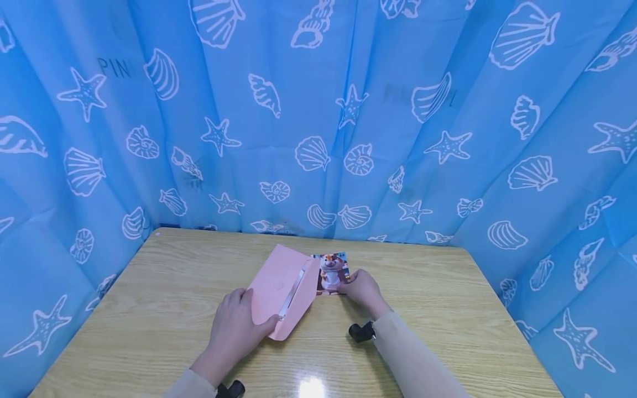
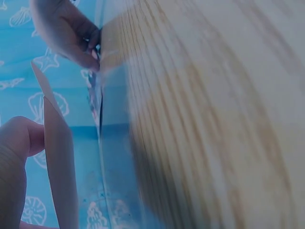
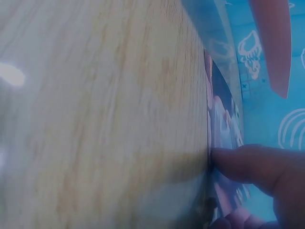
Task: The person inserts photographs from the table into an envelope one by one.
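A pink envelope is held slantwise in my left hand, thumb on its near edge and fingers along its left side. Its flap stands folded open to the right, with a pale strip showing at the opening. Just right of the envelope lies a picture card with a cartoon animal in white on it. My right hand pinches the card at its lower right edge. In the right wrist view the thumb presses on the card's face, low over the table. The envelope's flap overlaps the card's left edge in the head view.
The wooden table reaches back to a blue curtain printed with white shells and starfish. Black wrist devices sit by both sleeves. A bright light reflection shows at the table's front.
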A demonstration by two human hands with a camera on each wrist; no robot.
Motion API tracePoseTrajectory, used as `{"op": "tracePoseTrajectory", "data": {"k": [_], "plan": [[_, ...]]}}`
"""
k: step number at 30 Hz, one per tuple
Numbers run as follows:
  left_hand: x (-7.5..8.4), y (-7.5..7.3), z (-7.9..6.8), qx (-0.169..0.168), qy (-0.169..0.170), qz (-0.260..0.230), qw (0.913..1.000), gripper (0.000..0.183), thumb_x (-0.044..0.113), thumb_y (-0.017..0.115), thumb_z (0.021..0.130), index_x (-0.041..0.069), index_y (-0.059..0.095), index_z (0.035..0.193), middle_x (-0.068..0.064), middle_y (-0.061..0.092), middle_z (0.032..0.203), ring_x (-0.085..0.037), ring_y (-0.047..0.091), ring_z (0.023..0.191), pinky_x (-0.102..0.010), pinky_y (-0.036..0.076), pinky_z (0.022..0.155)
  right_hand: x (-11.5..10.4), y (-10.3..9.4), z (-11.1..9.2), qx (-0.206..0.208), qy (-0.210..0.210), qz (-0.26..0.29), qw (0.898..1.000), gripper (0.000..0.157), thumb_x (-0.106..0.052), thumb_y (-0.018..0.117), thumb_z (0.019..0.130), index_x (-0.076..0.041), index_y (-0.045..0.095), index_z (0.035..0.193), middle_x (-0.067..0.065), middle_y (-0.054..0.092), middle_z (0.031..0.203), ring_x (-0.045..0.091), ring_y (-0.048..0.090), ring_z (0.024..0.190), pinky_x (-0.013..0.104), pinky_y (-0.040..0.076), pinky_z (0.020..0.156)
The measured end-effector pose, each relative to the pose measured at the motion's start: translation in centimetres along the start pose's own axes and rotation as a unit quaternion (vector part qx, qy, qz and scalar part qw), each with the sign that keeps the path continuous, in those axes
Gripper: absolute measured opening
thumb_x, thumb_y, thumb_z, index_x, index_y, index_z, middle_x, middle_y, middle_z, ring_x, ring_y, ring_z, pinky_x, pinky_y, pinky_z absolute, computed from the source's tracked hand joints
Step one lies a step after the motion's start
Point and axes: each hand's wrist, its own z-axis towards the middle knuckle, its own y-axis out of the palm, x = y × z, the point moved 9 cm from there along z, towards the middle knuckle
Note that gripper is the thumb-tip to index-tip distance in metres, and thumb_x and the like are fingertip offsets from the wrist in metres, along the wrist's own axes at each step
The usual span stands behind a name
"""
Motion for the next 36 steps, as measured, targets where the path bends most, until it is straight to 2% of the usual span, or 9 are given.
{"op": "tracePoseTrajectory", "data": {"k": [9,17,23,26,31,36], "plan": [[-0.1,-0.1,-0.2,0.006,0.007,0.003,1.0000,0.091,0.065,0.067,0.074,-0.008,0.057,0.126,-0.024,0.054,0.121,-0.037,0.050,0.112,-0.051,0.041,0.093,0.5,-0.3,-0.5,-0.001,-0.002,0.026,1.000,0.027,-0.025,0.073,0.084,-0.006,0.054,0.083,0.005,0.052,0.073,0.018,0.048,0.062,0.030,0.037,0.053],[-0.2,0.0,-0.3,0.008,0.004,0.002,1.0000,0.090,0.065,0.068,0.073,-0.007,0.056,0.126,-0.023,0.054,0.120,-0.036,0.050,0.110,-0.050,0.041,0.092,1.7,0.0,0.1,0.005,0.010,0.060,0.998,0.025,-0.026,0.068,0.088,-0.007,0.056,0.079,0.005,0.052,0.074,0.017,0.043,0.058,0.030,0.034,0.050],[-0.2,0.0,-0.4,0.010,0.010,-0.002,0.9999,0.090,0.065,0.068,0.074,-0.008,0.057,0.125,-0.024,0.054,0.120,-0.037,0.050,0.110,-0.050,0.042,0.092,1.9,-0.4,-0.3,0.013,0.011,0.094,0.995,0.020,-0.022,0.066,0.090,-0.006,0.056,0.081,0.005,0.053,0.079,0.017,0.045,0.065,0.029,0.036,0.055],[-0.2,0.0,-0.4,0.011,0.010,-0.004,0.9999,0.090,0.065,0.068,0.074,-0.008,0.057,0.125,-0.024,0.054,0.120,-0.037,0.050,0.110,-0.050,0.042,0.092,2.2,-0.7,-0.6,0.010,0.019,0.139,0.990,0.017,-0.018,0.064,0.091,-0.004,0.058,0.085,0.007,0.056,0.082,0.018,0.050,0.067,0.029,0.042,0.058],[0.0,0.1,-0.3,0.013,0.013,-0.006,0.9998,0.089,0.064,0.069,0.074,-0.008,0.057,0.125,-0.024,0.054,0.120,-0.037,0.050,0.111,-0.050,0.041,0.093,3.0,-1.4,-0.9,-0.004,0.027,0.223,0.974,0.012,-0.010,0.062,0.092,0.001,0.058,0.092,0.012,0.060,0.082,0.017,0.056,0.064,0.028,0.050,0.057],[0.1,0.3,-0.3,0.008,0.015,-0.005,0.9998,0.089,0.065,0.069,0.074,-0.008,0.057,0.125,-0.023,0.054,0.120,-0.037,0.050,0.111,-0.050,0.041,0.093,3.6,-2.0,-1.2,-0.025,0.036,0.250,0.967,0.012,-0.007,0.061,0.093,0.004,0.058,0.098,0.012,0.061,0.080,0.015,0.057,0.065,0.026,0.050,0.057]]}}
